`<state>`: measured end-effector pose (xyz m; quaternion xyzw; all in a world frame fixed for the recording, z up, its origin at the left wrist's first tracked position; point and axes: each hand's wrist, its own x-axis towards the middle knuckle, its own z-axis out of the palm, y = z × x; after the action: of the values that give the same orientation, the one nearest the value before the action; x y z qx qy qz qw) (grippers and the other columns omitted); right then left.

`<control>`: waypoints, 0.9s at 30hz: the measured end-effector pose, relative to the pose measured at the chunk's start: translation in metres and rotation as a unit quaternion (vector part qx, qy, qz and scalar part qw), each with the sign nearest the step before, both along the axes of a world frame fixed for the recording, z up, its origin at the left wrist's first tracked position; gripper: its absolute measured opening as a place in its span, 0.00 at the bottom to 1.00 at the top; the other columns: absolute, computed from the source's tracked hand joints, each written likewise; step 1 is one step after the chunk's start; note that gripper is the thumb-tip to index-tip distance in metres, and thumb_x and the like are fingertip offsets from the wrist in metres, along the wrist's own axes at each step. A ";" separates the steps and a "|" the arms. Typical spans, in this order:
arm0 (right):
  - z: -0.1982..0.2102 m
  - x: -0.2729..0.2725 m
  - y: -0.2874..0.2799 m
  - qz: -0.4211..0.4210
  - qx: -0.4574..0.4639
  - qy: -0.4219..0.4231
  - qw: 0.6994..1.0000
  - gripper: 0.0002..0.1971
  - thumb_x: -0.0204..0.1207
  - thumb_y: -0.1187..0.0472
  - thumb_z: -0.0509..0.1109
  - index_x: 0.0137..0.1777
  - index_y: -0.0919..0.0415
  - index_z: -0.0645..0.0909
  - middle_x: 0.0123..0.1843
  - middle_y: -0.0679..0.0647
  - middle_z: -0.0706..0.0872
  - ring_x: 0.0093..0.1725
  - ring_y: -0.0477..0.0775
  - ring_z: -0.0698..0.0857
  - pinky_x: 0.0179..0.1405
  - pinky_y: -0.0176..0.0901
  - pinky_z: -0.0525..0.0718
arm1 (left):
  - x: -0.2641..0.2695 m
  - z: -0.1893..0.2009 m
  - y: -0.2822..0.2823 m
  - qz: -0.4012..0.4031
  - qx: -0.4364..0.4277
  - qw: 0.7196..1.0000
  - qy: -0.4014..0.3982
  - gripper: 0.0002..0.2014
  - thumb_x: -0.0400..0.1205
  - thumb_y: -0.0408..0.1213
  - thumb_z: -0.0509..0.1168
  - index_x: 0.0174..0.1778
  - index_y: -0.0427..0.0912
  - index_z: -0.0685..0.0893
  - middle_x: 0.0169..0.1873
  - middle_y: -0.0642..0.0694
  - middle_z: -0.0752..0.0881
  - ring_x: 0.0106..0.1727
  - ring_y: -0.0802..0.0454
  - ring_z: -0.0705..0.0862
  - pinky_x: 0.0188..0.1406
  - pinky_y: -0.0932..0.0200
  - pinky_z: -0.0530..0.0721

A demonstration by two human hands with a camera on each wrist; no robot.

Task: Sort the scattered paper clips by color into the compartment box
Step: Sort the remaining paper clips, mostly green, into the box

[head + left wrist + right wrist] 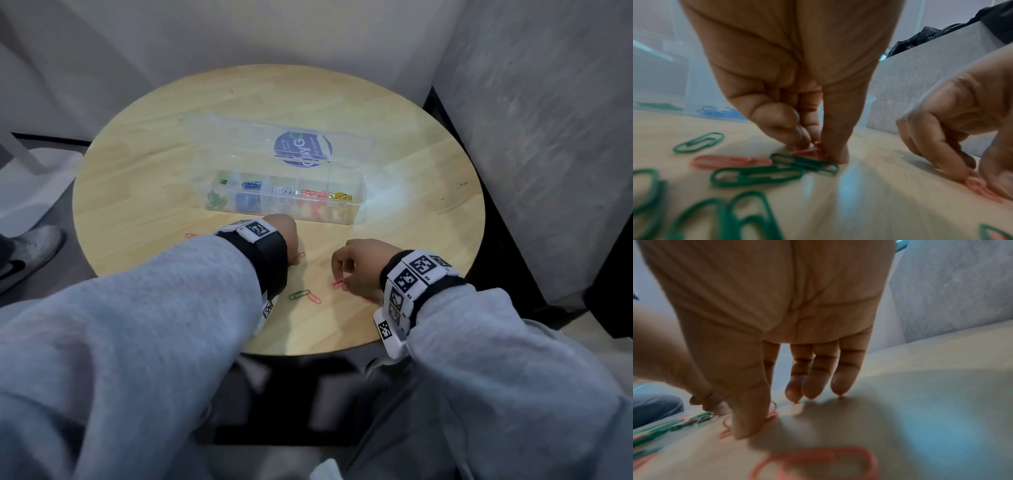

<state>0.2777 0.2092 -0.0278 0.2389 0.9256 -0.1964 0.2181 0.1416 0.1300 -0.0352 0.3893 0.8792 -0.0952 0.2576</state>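
A clear compartment box [356, 205] stands open mid-table and holds green, blue, white, red and yellow clips in separate cells. My left hand [816, 146] pinches a red paper clip [807, 151] that lies flat on the wood, next to several green clips [756, 176] and a pink one [729, 160]. In the head view that hand [294, 262] is just below the box. To its right, my right hand [342, 279] pinches another red clip [337, 283] between thumb and forefinger, still on the table; the same clip [771, 415] shows in the right wrist view.
Loose clips lie near the table's front edge: a green one [299, 294], a pink one [314, 298], a red one [191, 235] at the left and a red one [818, 462] under my right wrist. The box's lid [274, 144] lies open behind it. Grey walls stand close on the right.
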 end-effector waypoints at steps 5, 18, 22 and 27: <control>0.002 -0.004 -0.001 0.026 0.010 -0.021 0.999 0.08 0.72 0.67 0.64 0.42 0.55 0.82 0.36 0.48 0.81 0.31 0.49 0.80 0.24 0.37 0.78 | -0.002 -0.001 0.003 -0.009 -0.013 1.000 0.005 0.13 0.75 0.45 0.71 0.47 0.39 0.87 0.42 0.43 0.85 0.42 0.45 0.81 0.41 0.57 0.78; 0.019 -0.007 0.022 -0.125 -0.187 0.091 0.970 0.11 0.70 0.63 0.76 0.30 0.56 0.78 0.30 0.50 0.85 0.33 0.48 0.84 0.47 0.43 0.86 | 0.002 0.006 -0.002 -0.013 0.024 0.999 -0.019 0.11 0.73 0.36 0.69 0.49 0.37 0.87 0.48 0.41 0.89 0.51 0.42 0.87 0.44 0.57 0.83; 0.024 -0.001 0.031 -0.231 -0.405 0.208 0.860 0.11 0.72 0.76 0.70 0.34 0.62 0.77 0.25 0.52 0.83 0.29 0.50 0.80 0.34 0.37 0.86 | 0.002 0.010 -0.008 0.001 0.080 0.996 -0.037 0.03 0.73 0.33 0.68 0.42 0.41 0.83 0.40 0.44 0.86 0.42 0.45 0.82 0.30 0.63 0.74; 0.029 0.000 0.030 -0.285 -0.478 0.216 0.802 0.12 0.77 0.78 0.60 0.41 0.64 0.80 0.29 0.57 0.79 0.23 0.46 0.83 0.30 0.34 0.86 | -0.012 0.016 -0.013 0.125 0.210 0.949 -0.199 0.09 0.74 0.28 0.68 0.36 0.47 0.78 0.33 0.49 0.83 0.31 0.56 0.82 0.24 0.69 0.79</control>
<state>0.2782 0.2391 0.0015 0.3092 0.6276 -0.7138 0.0333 0.1294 0.1168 -0.0189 0.3324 0.8520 0.2036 0.3494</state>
